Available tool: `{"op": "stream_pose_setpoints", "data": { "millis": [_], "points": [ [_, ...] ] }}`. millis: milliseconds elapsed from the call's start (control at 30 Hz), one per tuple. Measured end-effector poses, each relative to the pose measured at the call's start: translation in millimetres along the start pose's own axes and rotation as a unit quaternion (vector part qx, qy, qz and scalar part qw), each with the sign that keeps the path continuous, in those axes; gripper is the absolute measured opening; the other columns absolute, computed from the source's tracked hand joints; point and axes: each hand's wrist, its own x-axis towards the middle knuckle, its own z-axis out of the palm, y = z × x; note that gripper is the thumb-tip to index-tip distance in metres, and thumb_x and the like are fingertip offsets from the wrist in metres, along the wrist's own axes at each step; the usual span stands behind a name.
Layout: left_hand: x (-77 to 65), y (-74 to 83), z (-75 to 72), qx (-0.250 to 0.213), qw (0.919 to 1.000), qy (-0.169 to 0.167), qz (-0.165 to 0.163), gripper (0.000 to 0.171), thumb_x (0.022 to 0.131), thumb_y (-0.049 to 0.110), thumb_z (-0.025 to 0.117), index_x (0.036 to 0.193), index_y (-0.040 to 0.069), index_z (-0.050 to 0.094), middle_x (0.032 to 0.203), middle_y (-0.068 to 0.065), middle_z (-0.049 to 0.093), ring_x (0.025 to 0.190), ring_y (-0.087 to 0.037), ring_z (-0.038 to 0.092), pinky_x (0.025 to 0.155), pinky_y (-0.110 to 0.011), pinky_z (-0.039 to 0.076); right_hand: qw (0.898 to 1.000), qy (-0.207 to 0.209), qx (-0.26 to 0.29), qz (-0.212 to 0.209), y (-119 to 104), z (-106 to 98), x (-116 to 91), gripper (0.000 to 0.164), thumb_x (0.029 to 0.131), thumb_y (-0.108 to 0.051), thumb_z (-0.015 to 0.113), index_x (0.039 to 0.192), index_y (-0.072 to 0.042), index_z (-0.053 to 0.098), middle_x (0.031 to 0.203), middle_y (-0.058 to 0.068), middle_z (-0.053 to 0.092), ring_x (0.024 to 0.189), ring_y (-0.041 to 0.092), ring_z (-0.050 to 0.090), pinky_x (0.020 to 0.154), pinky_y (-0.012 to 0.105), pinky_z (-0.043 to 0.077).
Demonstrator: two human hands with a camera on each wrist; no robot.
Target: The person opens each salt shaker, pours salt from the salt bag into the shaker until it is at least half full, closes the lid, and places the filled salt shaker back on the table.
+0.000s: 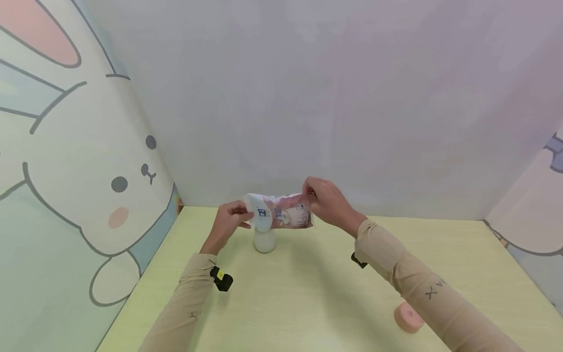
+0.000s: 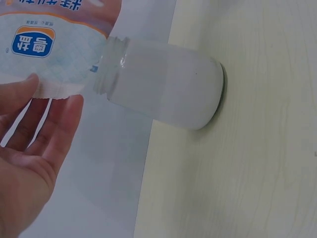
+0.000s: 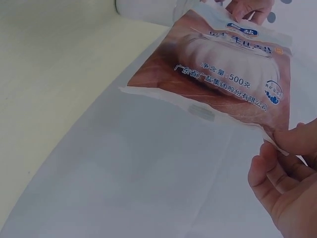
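Note:
A salt bag (image 1: 288,215) printed in white and reddish brown hangs over the table, stretched between both hands. My left hand (image 1: 226,222) pinches its torn white end, thumb on the front and fingers behind. At the opposite end, my right hand (image 1: 327,203) pinches one sealed corner between thumb and fingers; the right wrist view shows this corner (image 3: 277,141) closely. Below the bag's left end stands a glass jar (image 1: 265,242) without a lid, upright and whitish inside. In the left wrist view the bag's torn edge overlaps the mouth of the jar (image 2: 163,84).
A round pink lid (image 1: 408,318) lies on the pale yellow table (image 1: 281,303), beside the right forearm. Behind the table rises a plain grey-white wall (image 1: 264,98). A side wall with a rabbit drawing (image 1: 88,171) borders the left.

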Motion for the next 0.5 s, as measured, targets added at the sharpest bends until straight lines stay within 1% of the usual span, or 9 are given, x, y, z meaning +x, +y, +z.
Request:
{"op": "stream_pose_setpoints", "data": {
  "millis": [167, 500],
  "points": [
    [1.0, -0.1, -0.3, 0.0, 1.0, -0.003, -0.001, 0.01, 0.086, 0.005, 0.066, 0.094, -0.001, 0.066, 0.093, -0.016, 0.065, 0.084, -0.028, 0.065, 0.069, -0.042, 0.058, 1.0, 0.001, -0.001, -0.003, -0.8, -0.5, 0.3, 0.013, 0.087, 0.003, 0.054, 0.081, -0.009, 0.055, 0.074, 0.001, 0.056, 0.062, 0.015, 0.046, 0.055, 0.029, 0.042],
    [1.1, 0.5, -0.5, -0.001, 1.0, -0.005, -0.001, 0.01, 0.086, 0.004, 0.066, 0.094, -0.002, 0.066, 0.092, -0.017, 0.065, 0.084, -0.029, 0.065, 0.069, -0.044, 0.058, 1.0, -0.002, 0.003, 0.004, -2.0, -1.2, 0.4, 0.013, 0.087, 0.003, 0.055, 0.081, -0.008, 0.055, 0.075, 0.001, 0.056, 0.064, 0.015, 0.047, 0.056, 0.028, 0.043]
  ]
}}
